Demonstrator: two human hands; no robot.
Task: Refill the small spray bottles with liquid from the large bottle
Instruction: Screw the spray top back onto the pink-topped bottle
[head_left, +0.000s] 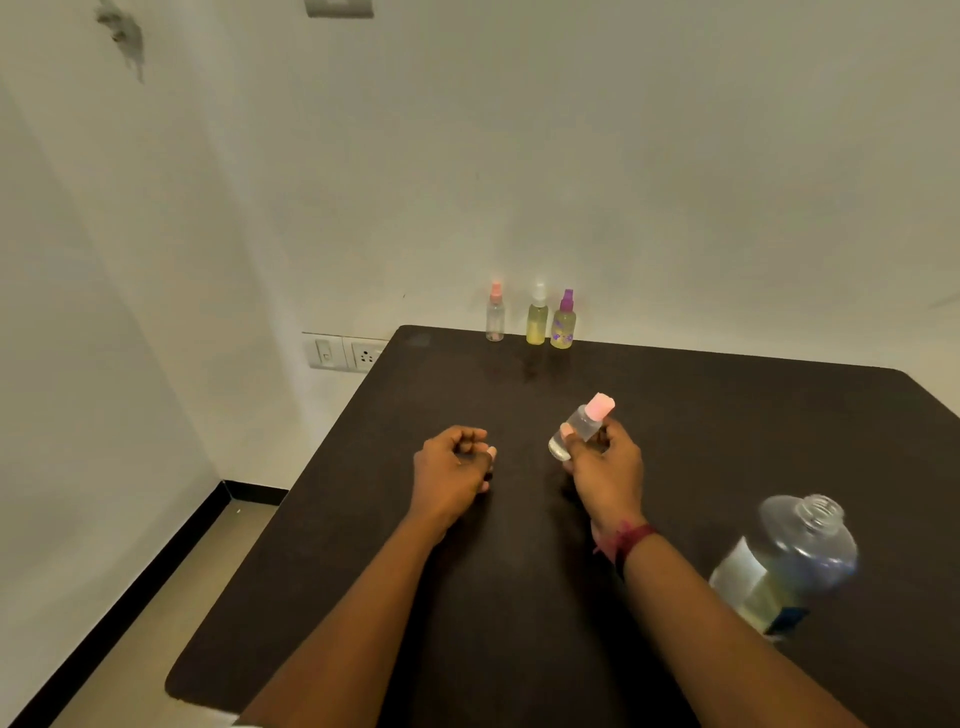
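1. Nearest, at the right, the large bottle stands on the dark table. It is clear, has a pale label round its body, and its wide threaded neck has no cap. It looks partly full, so it is probably heavy and liable to slosh. If the walls are thin plastic, they may give under a squeeze. The labelled middle looks like the firmest place to hold it, with a second hand under the base when tipping.
2. The right hand, with a dark red band at the wrist, grips a small spray bottle around its clear body. The bottle is lifted off the table and tilted, with its pink cap pointing up and to the right. The cap is on. How much liquid is inside cannot be told.
3. This small bottle looks light, stiff and smooth, and would be slippery if wet. The body is the place to hold it while the other hand twists off the pink top. Its neck is narrow, so pouring from the wide-mouthed bottle risks a spill.
4. The left hand is just left of it, low over the table, curled into a loose fist with nothing visible in it.
5. At the table's far edge, against the wall, three more spray bottles stand upright in a row: a clear pink-topped bottle, a yellow white-topped bottle and a yellow purple-topped bottle.
6. Beyond the table's left corner, a switch and socket plate sits in the pale wall.
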